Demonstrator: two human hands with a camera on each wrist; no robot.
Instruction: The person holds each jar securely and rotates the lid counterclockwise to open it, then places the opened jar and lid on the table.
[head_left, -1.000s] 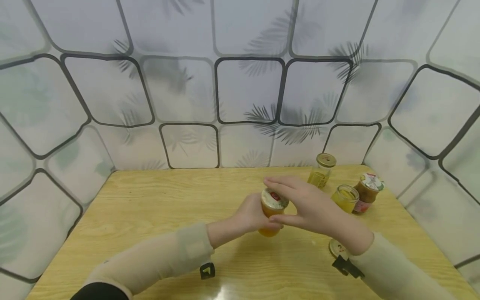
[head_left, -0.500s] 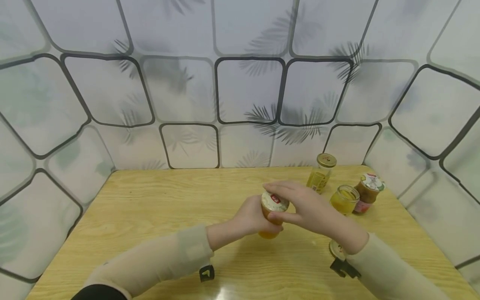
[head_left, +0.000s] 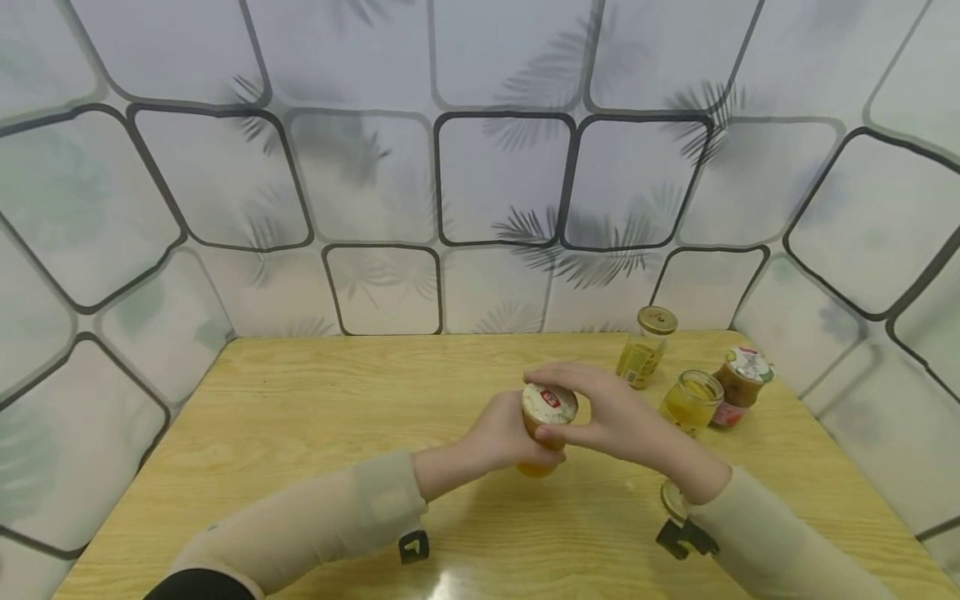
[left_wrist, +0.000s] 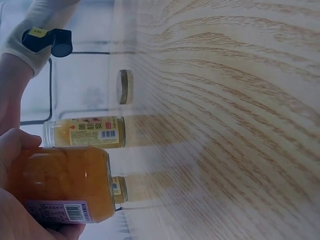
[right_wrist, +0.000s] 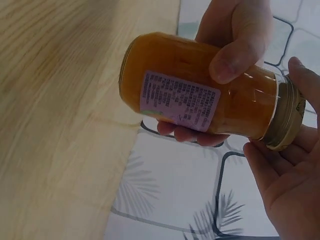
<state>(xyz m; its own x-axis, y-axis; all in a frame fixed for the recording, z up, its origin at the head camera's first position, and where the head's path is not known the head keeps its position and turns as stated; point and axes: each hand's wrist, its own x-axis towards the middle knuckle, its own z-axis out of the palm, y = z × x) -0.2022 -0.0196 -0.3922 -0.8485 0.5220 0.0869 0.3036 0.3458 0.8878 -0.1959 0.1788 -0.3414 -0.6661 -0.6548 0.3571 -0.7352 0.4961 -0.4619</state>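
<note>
A glass jar (right_wrist: 185, 85) of orange contents, with a purple label on its side, is held above the table, slightly tilted. My left hand (head_left: 498, 433) grips it around the body; the thumb lies across the glass in the right wrist view. On top sits a gold-rimmed lid (head_left: 550, 403) with a pale printed face and a red mark. My right hand (head_left: 622, 417) holds this lid by its rim, thumb on the near side and fingers on the far side. In the right wrist view the lid (right_wrist: 287, 117) is still on the jar's mouth.
Right of the hands stand an uncovered jar (head_left: 692, 404) with yellow contents, a tall lidded jar (head_left: 641, 350) behind it, and a brown-filled jar (head_left: 738, 387) with a patterned lid. A loose lid (head_left: 673, 500) lies beneath my right wrist. Patterned walls surround the wooden table (head_left: 337, 400).
My right hand has shifted slightly left, its fingers bending more around the lid. The lid's red mark has turned and shows more fully. My left hand keeps its hold on the jar.
</note>
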